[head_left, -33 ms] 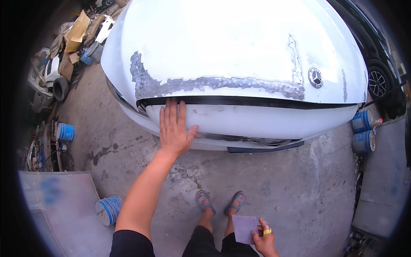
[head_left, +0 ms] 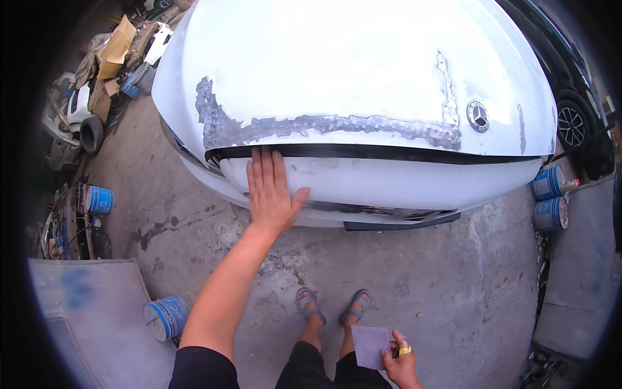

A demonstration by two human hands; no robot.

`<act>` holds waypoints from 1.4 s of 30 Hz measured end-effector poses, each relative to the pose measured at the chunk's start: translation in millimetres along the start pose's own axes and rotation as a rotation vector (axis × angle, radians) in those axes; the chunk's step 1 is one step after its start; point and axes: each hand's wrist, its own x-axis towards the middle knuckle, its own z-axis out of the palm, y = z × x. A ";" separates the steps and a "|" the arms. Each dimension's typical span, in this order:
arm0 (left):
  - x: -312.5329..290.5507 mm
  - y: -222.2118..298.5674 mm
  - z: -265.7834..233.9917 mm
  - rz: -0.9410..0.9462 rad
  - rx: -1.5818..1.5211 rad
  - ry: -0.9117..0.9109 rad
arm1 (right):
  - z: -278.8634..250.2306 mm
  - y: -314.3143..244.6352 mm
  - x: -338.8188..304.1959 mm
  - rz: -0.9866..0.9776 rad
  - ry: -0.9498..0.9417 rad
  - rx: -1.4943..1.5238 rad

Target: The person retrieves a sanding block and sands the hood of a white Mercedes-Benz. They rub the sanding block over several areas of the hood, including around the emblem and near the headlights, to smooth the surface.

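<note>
My left hand (head_left: 271, 194) lies flat on the white bumper (head_left: 389, 181) of a car, fingers stretched and a little apart. Its fingertips reach the dark gap (head_left: 363, 153) under the hood edge. Above that gap, the white hood (head_left: 324, 58) has a band of bare grey, sanded-looking metal (head_left: 311, 126) along its front and up its left side. Low at the right, my right hand (head_left: 402, 366) grips a square purplish-grey sheet (head_left: 371, 347), which looks like sandpaper. Yellow tape (head_left: 405, 351) wraps one finger of that hand.
Blue paint buckets stand on both sides: one bucket (head_left: 166, 318) at the near left, another bucket (head_left: 551, 214) at the right. Loose panels (head_left: 97, 318) lie left, with a tire (head_left: 92, 135) and scrap parts beyond. A dark car (head_left: 573, 123) stands at the far right.
My left hand has slid slightly to the right along the bumper, its forearm shifting with it. My right hand and the sheet look the same.
</note>
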 end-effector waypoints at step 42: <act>9.2 46.8 47.0 -0.563 -0.185 0.322 | -60.4 67.9 30.5 0.119 -0.233 -0.115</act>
